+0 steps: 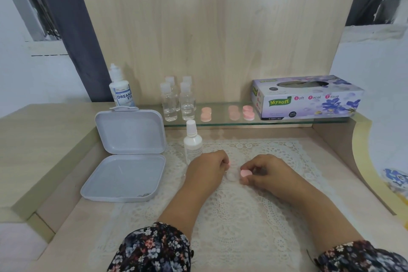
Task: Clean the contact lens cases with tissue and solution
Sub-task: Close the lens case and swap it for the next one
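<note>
— Which step are you on?

— Opening a case, I'd say. My right hand (266, 172) pinches a pink cap (245, 172) between thumb and fingertips, just above the doily (254, 216). My left hand (208, 166) is curled at the other end of the case (231, 176), with a bit of pink showing at the fingertips; I can't tell whether it grips a second cap or only steadies the base.

— And next?

— Caps off and set down, then one hand free for the spray bottle (192, 141) beside my left hand, and a tissue from the box (306, 97) on the glass shelf (220, 125).

— How does it all feel?

— The case is small, smooth, hard plastic with round caps, slippery when wet, I'd guess. The doily is soft, holey lace. More pink cases (248, 112) wait on the shelf, well apart from my hands.
</note>
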`<state>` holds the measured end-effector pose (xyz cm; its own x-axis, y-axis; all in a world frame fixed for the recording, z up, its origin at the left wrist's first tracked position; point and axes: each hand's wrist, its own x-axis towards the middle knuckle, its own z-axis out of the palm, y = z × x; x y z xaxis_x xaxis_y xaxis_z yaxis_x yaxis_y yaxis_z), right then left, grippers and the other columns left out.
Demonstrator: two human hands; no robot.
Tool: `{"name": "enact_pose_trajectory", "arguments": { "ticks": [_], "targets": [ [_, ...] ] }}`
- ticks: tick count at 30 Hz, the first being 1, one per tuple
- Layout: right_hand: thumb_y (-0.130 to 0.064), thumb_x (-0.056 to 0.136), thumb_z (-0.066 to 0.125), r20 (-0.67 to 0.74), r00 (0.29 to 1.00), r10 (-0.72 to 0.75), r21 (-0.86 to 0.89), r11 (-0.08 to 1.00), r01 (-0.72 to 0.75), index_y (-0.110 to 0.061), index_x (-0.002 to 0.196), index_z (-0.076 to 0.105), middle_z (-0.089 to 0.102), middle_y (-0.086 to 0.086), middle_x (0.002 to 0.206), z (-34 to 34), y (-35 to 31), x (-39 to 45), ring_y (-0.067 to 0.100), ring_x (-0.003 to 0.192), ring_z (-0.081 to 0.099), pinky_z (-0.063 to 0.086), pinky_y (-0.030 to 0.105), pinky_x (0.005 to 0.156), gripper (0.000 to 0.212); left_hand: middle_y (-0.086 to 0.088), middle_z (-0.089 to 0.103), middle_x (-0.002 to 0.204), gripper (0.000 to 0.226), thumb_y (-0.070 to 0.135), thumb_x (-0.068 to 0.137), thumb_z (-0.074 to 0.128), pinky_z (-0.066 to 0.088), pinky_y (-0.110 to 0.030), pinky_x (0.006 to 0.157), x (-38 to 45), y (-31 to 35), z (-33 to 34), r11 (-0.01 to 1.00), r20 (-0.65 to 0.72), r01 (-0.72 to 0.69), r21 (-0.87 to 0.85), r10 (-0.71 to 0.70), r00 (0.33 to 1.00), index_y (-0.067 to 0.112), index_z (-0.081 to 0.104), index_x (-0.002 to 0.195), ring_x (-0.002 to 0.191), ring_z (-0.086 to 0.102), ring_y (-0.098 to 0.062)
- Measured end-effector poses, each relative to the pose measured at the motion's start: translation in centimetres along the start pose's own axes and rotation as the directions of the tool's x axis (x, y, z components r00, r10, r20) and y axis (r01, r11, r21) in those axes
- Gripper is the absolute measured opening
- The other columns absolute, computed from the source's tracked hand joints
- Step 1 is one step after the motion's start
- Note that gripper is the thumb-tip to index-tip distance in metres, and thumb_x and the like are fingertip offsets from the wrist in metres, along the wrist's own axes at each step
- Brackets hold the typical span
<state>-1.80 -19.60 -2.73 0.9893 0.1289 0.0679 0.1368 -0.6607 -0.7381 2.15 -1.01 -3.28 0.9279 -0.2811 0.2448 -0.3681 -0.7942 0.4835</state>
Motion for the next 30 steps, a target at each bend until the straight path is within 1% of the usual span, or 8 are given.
{"name": "enact_pose_trajectory", "arguments": {
  "ticks": [4,7,9,12,16,21,24,30],
  "targets": [
    [-0.034,0.076,0.079,-0.003,1.000,-0.005,-0.008,1.000,0.005,-0.038,0.084,0.072,0.063,-0.018,0.091,0.0,0.0,0.0,-0.005,0.085,0.058,0.043,0.016,0.074,0.012,0.006,0.067,0.115,0.022,0.026,0.099,0.047,0.049,-0.032,0.086,0.2,0.0,0.2,0.999,0.030,-0.036,0.026,0.036,0.999,0.026,0.064,0.114,0.104,0.061,-0.016],
    [-0.032,0.076,0.079,-0.005,1.000,-0.004,-0.013,1.000,0.004,-0.038,0.085,0.072,0.063,-0.018,0.092,0.1,0.0,0.0,-0.005,0.086,0.058,0.043,0.016,0.074,0.012,0.012,0.059,0.131,0.030,0.020,0.100,0.045,0.043,-0.024,0.095,-0.1,-0.2,-0.2,0.995,-0.001,-0.028,-0.097,0.028,1.000,0.027,0.063,0.123,0.118,0.054,-0.010],
    [-0.032,0.077,0.079,-0.005,1.000,-0.010,-0.021,1.000,0.010,-0.038,0.086,0.072,0.063,-0.018,0.091,0.0,-0.1,0.0,-0.004,0.086,0.058,0.043,0.016,0.073,0.013,0.014,0.059,0.127,0.030,0.017,0.097,0.048,0.042,-0.018,0.088,-0.4,-0.4,-0.7,0.981,-0.010,-0.018,-0.195,0.017,1.000,0.026,0.064,0.121,0.104,0.056,-0.004],
    [-0.034,0.077,0.078,-0.013,1.000,-0.019,-0.041,0.999,0.018,-0.039,0.087,0.071,0.063,-0.018,0.091,0.0,-0.1,0.0,-0.004,0.087,0.057,0.044,0.018,0.076,0.013,0.017,0.057,0.113,0.033,0.030,0.088,0.065,0.043,-0.020,0.082,-1.1,-0.5,-0.9,0.974,0.102,-0.017,-0.224,0.041,0.994,0.029,0.063,0.120,0.083,0.050,0.002],
    [-0.039,0.078,0.076,-0.015,0.999,-0.038,-0.110,0.993,0.036,-0.037,0.092,0.071,0.061,-0.018,0.093,0.2,0.1,0.0,0.001,0.093,0.055,0.048,0.027,0.085,0.015,0.017,0.052,0.100,0.038,0.039,0.082,0.071,0.047,-0.029,0.088,-1.1,-0.2,-0.7,0.992,0.162,-0.014,-0.123,0.034,0.986,0.027,0.064,0.118,0.096,0.055,-0.005],
    [-0.042,0.074,0.078,-0.098,0.995,-0.022,-0.126,0.992,0.010,-0.028,0.110,0.068,0.057,-0.015,0.096,0.6,-0.3,0.1,-0.001,0.091,0.054,0.042,0.017,0.078,0.040,0.013,0.056,0.101,0.030,0.035,0.084,0.068,0.047,-0.032,0.087,-1.0,0.0,-0.7,0.993,0.152,-0.035,-0.115,0.052,0.987,0.025,0.067,0.113,0.094,0.055,-0.008],
    [-0.030,0.083,0.073,-0.117,0.993,-0.034,-0.137,0.990,0.018,-0.025,0.119,0.065,0.059,-0.011,0.094,0.9,-0.6,0.2,0.000,0.088,0.054,0.041,0.012,0.074,0.038,0.011,0.057,0.102,0.029,0.032,0.085,0.067,0.048,-0.033,0.087,-1.0,0.1,-0.8,0.992,0.153,-0.038,-0.117,0.056,0.987,0.023,0.068,0.112,0.094,0.056,-0.009],
    [-0.018,0.081,0.075,-0.087,0.996,0.012,0.002,1.000,-0.011,-0.029,0.120,0.063,0.063,-0.014,0.095,0.9,-0.7,-0.1,-0.005,0.083,0.058,0.044,0.005,0.068,0.042,0.011,0.057,0.102,0.031,0.032,0.084,0.070,0.048,-0.032,0.087,-1.0,0.0,-0.9,0.991,0.163,-0.028,-0.128,0.049,0.985,0.024,0.067,0.113,0.094,0.056,-0.009]
  ]
}}
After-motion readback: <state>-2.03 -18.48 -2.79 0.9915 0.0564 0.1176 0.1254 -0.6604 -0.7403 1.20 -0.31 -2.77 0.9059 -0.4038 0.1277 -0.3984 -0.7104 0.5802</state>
